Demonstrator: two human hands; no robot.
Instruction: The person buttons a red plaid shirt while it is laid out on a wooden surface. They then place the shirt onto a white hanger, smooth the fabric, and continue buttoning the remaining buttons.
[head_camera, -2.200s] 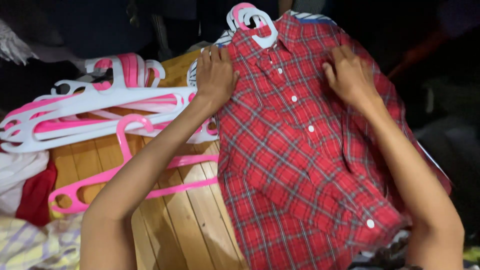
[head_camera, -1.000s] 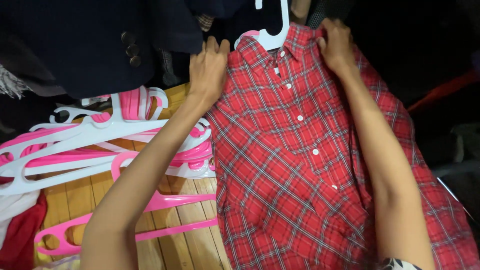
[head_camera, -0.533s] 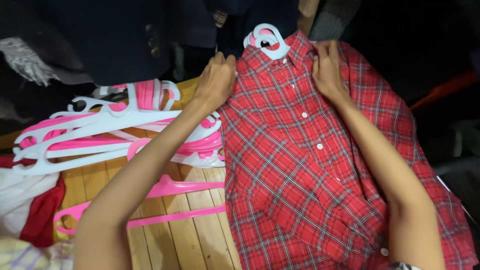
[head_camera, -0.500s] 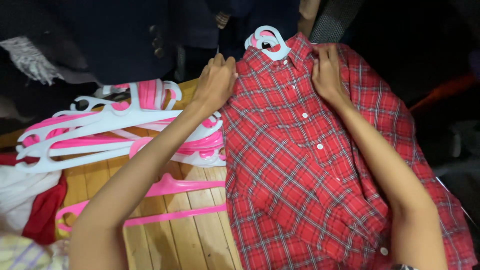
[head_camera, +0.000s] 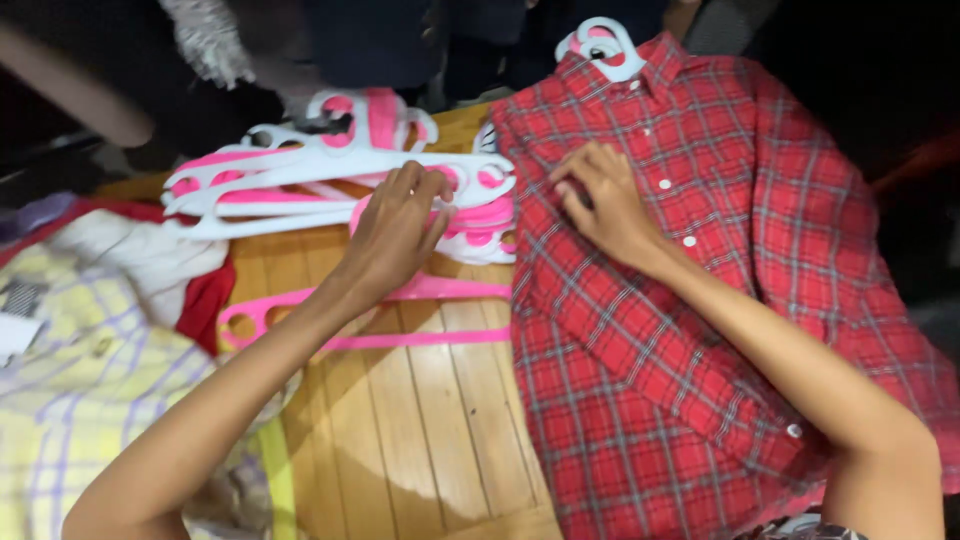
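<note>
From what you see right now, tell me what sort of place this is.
Probably a laundry or clothes-sorting spot: a red plaid shirt on a hanger, a pile of pink and white hangers, more garments.

Wooden slatted table top (head_camera: 420, 430) under everything, light brown planks running away from the camera. At the left edge, a yellow checked cloth (head_camera: 90, 390) with pale purple lines, crumpled; just above it a white garment (head_camera: 140, 255) lying over a red one (head_camera: 205, 300). Along the far side, dark clothing (head_camera: 370, 40) hanging, and beside it something pale and fringed (head_camera: 210, 40)
</note>
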